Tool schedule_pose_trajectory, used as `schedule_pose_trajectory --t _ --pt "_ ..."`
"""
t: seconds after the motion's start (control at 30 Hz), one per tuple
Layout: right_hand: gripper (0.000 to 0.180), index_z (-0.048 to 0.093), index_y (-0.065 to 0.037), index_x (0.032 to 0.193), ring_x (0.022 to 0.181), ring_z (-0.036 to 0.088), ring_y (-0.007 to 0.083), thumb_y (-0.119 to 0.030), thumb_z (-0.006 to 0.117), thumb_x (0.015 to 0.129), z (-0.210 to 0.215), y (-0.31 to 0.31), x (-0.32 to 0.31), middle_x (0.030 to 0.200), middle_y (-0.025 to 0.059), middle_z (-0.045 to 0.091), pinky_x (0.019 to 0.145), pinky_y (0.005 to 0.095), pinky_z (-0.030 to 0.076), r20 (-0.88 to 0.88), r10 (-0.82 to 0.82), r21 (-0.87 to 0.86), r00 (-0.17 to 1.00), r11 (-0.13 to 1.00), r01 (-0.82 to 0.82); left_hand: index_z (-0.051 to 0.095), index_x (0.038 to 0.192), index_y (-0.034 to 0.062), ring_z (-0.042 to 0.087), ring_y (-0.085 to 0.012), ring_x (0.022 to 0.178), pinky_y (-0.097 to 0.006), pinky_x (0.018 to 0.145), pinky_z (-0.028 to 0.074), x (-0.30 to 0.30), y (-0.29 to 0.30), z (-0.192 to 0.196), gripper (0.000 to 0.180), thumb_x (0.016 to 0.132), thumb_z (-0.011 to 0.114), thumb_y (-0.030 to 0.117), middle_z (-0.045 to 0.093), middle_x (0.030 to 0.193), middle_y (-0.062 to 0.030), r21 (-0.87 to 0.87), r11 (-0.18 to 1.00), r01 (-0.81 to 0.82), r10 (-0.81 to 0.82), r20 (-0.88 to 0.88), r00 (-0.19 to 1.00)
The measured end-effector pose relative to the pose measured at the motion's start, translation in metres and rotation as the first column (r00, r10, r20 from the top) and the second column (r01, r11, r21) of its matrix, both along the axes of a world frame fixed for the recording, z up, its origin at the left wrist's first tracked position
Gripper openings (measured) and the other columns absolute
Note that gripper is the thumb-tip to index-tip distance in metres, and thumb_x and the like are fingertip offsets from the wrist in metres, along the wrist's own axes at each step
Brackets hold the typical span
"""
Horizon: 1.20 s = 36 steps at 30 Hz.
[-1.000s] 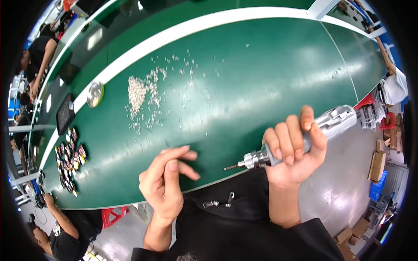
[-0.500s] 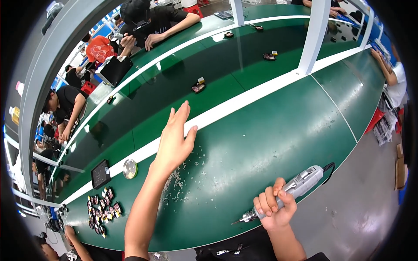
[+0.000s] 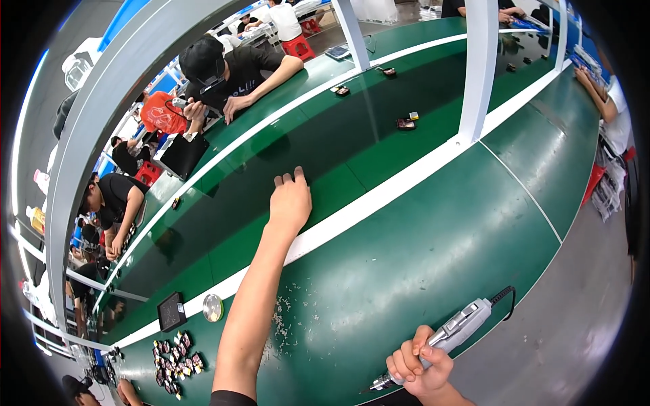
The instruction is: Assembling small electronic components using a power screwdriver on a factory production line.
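My right hand [image 3: 418, 365] grips a silver electric screwdriver [image 3: 455, 330] near the front edge of the green workbench [image 3: 433, 257], its bit pointing left and its cord trailing off the edge. My left hand [image 3: 290, 201] is stretched far out over the white strip [image 3: 379, 203] onto the darker moving belt [image 3: 325, 142], palm down, fingers together; I cannot tell whether anything lies under it. Loose small screws [image 3: 279, 323] are scattered on the bench beside my left forearm.
A cluster of small dark parts [image 3: 177, 352], a round metal tin [image 3: 212, 308] and a black box [image 3: 171, 311] sit at the left. Small items [image 3: 405, 123] ride the belt. White posts [image 3: 478, 68] stand on the strip. Other people work across and along the line.
My left arm has reached further out, from above the white strip onto the dark belt. The view has tilted up. My right hand still holds the screwdriver.
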State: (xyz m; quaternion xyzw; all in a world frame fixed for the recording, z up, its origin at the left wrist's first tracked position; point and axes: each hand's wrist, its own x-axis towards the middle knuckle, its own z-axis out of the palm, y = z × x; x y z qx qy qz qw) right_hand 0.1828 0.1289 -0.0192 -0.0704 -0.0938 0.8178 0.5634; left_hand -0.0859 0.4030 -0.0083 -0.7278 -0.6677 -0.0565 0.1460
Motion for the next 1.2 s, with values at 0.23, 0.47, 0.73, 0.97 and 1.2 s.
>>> schedule_pose_trajectory --t 0.23,0.47,0.73,0.97,1.2 --pt "0.009 0.051 -0.008 0.087 0.044 0.04 0.0139 -0.017 0.05 0.088 -0.004 -0.007 0.004 0.052 0.0022 0.04 0.055 0.0334 0.039 -0.014 0.009 0.014 1.0 1.0 -0.009 0.048 0.129 -0.0018 0.053 -0.0357 0.103 -0.042 0.093 0.044 -0.019 -0.022 0.014 0.045 0.086 0.058 0.007 0.06 0.11 -0.0183 0.027 0.973 0.23 -0.228 0.268 0.936" --pt "0.015 0.047 -0.008 0.088 0.044 0.04 0.0114 -0.021 0.052 0.092 0.0 0.001 0.0 0.053 -0.0003 0.039 0.054 0.0304 0.039 0.022 -0.031 0.081 0.999 0.996 0.03 0.055 0.124 -0.0013 0.052 -0.0318 0.102 -0.038 0.09 0.044 0.021 -0.143 0.046 0.04 0.084 0.056 -0.001 0.056 0.117 -0.0159 0.095 0.904 0.416 -0.422 0.349 0.837" --pt "0.015 0.043 -0.01 0.086 0.043 0.041 0.0104 -0.021 0.05 0.093 -0.009 -0.005 0.003 0.052 -0.001 0.042 0.05 0.0284 0.039 -0.007 0.025 0.182 1.0 0.983 -0.023 0.055 0.12 -0.0069 0.054 -0.0362 0.096 -0.043 0.084 0.047 0.027 -0.324 0.044 0.055 0.066 0.065 -0.005 0.054 0.126 -0.0209 0.016 0.906 0.424 -0.388 0.432 0.814" --pt "0.013 0.046 -0.009 0.09 0.044 0.042 0.0108 -0.021 0.047 0.094 -0.007 -0.039 -0.007 0.054 -0.0012 0.042 0.052 0.0295 0.041 -0.037 0.082 0.185 0.996 0.98 -0.074 0.055 0.119 -0.0071 0.053 -0.0343 0.097 -0.04 0.083 0.049 0.044 -0.381 0.011 0.057 0.064 0.07 -0.006 0.053 0.129 -0.0192 -0.064 0.928 0.367 -0.288 0.501 0.816" --pt "0.012 0.047 -0.009 0.09 0.044 0.042 0.0106 -0.02 0.045 0.094 -0.005 -0.056 -0.017 0.053 -0.0013 0.041 0.053 0.0294 0.041 -0.045 0.14 0.191 0.989 0.973 -0.129 0.059 0.11 -0.0099 0.057 -0.031 0.094 -0.036 0.072 0.054 0.037 -0.376 0.015 0.043 0.069 0.069 -0.003 0.059 0.118 -0.0201 -0.045 0.931 0.363 -0.297 0.489 0.82"
